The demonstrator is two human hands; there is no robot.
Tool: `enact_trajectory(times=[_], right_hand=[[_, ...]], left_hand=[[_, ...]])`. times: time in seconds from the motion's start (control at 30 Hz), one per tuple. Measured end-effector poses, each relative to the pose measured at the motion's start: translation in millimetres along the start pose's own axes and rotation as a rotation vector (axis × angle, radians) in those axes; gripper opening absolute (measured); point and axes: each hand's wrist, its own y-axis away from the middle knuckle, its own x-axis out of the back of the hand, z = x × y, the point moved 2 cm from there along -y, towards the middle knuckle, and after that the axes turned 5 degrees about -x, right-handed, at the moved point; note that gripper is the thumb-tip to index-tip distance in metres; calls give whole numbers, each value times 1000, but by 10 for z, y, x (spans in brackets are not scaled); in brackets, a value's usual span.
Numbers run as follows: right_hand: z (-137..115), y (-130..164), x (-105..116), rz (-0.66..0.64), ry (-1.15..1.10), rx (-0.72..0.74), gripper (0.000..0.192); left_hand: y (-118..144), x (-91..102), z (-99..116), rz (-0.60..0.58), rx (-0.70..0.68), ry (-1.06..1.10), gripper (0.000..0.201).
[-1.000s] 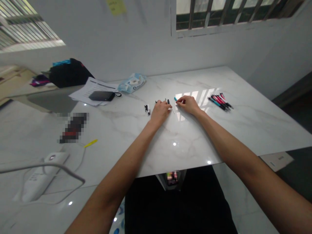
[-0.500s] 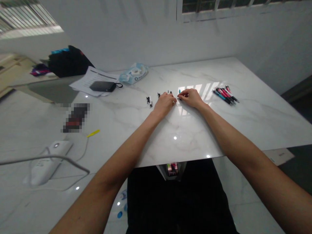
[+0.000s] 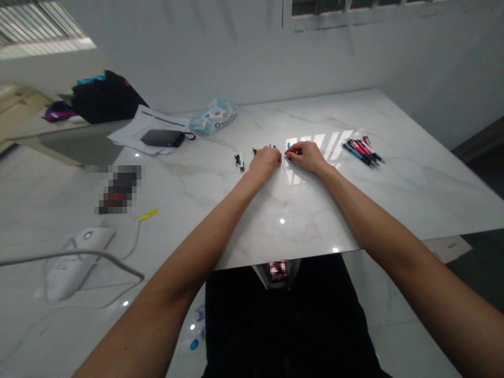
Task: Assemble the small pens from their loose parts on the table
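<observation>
Over the middle of the white marbled table, my left hand [image 3: 266, 161] is closed, with a thin, pale, refill-like stick [image 3: 283, 166] poking out below its fingers. Just to the right, my right hand [image 3: 309, 155] has thumb and fingertips pinched together; whatever they hold is too small to make out. A blue pen part [image 3: 289, 145] shows right behind those fingertips. Small black and white pen pieces [image 3: 239, 163] lie left of my left hand, and more dark bits are partly hidden behind it. A row of assembled pens [image 3: 363, 151], blue, red and white, rests to the right.
At the back stand a light-blue wipes packet [image 3: 214, 116] and a black pouch-like device [image 3: 163, 137] on papers [image 3: 136, 126]. A white power strip [image 3: 76, 265] with a grey cable lies at left, near a yellow tag [image 3: 148, 214]. The table's front edge [image 3: 275, 259] faces my lap.
My view has shifted slightly, so everything sits a little farther left and up. The fingers of my left hand look more tightly curled; my right hand keeps its pinch.
</observation>
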Motion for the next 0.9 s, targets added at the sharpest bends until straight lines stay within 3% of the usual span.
enact_trajectory(times=[0.2,0.57,0.9], right_hand=[[0,4,0,-4,0,-18,23],[-16,23,19,5,-42,-13,28],[-48,35,26,-12,-14,-17,26]], left_hand=[[-21,31,66,23,90,5,33],[-16,121,90,22,92,-14,36],[-147,58,80,37,132,-41,32]])
